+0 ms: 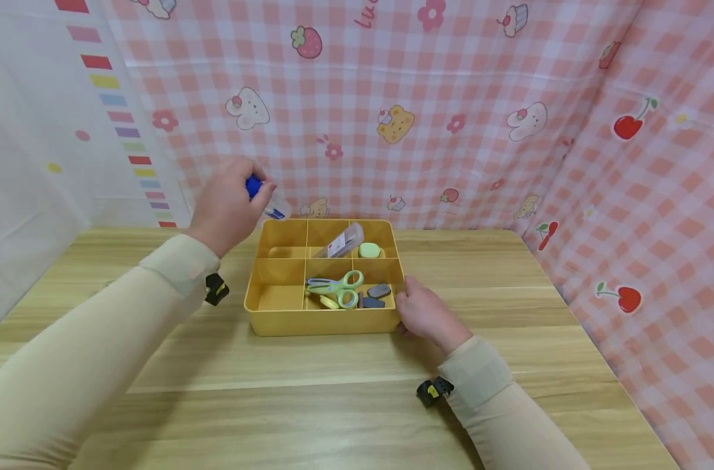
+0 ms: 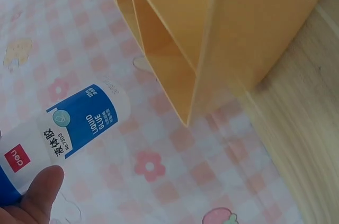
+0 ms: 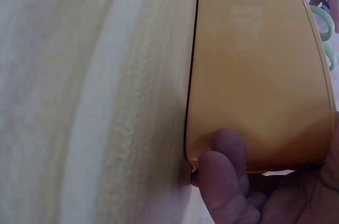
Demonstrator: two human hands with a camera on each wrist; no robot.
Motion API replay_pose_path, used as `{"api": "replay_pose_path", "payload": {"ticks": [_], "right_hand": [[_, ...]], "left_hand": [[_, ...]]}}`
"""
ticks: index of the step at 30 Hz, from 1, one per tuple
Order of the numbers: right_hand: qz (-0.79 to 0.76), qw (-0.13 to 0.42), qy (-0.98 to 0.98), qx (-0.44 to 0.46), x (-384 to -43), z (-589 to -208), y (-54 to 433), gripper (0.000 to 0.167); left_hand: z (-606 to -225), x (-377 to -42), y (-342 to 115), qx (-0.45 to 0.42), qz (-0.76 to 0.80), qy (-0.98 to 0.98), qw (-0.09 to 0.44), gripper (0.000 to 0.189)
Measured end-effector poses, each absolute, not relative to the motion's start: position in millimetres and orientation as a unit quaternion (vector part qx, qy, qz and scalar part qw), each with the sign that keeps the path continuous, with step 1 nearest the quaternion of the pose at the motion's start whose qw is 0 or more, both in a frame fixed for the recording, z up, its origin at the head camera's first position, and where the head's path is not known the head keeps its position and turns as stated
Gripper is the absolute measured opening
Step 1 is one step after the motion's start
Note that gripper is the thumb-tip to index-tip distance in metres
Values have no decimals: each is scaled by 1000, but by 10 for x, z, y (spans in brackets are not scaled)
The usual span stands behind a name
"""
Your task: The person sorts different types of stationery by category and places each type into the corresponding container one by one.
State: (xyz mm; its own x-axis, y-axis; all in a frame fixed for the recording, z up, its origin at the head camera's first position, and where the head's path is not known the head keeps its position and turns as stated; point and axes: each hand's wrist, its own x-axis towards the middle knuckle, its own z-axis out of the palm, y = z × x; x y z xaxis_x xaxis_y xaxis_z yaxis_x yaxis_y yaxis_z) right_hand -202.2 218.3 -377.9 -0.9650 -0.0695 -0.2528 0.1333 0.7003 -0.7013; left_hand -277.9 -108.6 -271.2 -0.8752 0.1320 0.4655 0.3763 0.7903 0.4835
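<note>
My left hand [image 1: 226, 207] pinches a bottle of liquid glue [image 2: 82, 121] by its blue-cap end, above the back left of a yellow divided storage box [image 1: 324, 323]. The clear bottom end of the bottle tilts down toward the box. My right hand [image 1: 424, 312] grips the box at its right side, with fingertips against the wall near the base in the right wrist view. Green-handled scissors [image 1: 336, 286] lie across the front compartments. A clear plastic case [image 1: 344, 241] leans in the back middle compartment, beside a pale green rounded piece [image 1: 369, 250].
Grey erasers or similar small blocks [image 1: 379, 291] lie in the front right compartment, and a yellow item [image 1: 329, 302] lies under the scissors. The box stands on a wooden table [image 1: 263, 405], close to a pink checked cloth [image 1: 357, 98] hanging behind it.
</note>
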Motion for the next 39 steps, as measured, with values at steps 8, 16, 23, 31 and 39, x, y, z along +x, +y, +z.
{"api": "replay_pose_path", "payload": {"ticks": [8, 16, 23, 31, 39], "right_hand": [[-385, 134, 913, 15, -2027, -3787, 2188, 43], [-389, 137, 911, 16, -2022, -3783, 2187, 43], [-388, 137, 911, 17, -2020, -3780, 2187, 41], [-387, 139, 911, 21, -2019, -3777, 2184, 42], [-390, 135, 911, 18, -2019, -3776, 2182, 41]], "left_hand": [[-2787, -2797, -997, -168, -279, -929, 175, 27], [-2840, -2816, -985, -199, -258, -930, 171, 21], [-2875, -2793, -976, -204, -238, -935, 163, 19], [-2912, -2808, -962, -207, -220, -942, 147, 20], [-2973, -2847, -971, -216, -203, -943, 153, 17]]}}
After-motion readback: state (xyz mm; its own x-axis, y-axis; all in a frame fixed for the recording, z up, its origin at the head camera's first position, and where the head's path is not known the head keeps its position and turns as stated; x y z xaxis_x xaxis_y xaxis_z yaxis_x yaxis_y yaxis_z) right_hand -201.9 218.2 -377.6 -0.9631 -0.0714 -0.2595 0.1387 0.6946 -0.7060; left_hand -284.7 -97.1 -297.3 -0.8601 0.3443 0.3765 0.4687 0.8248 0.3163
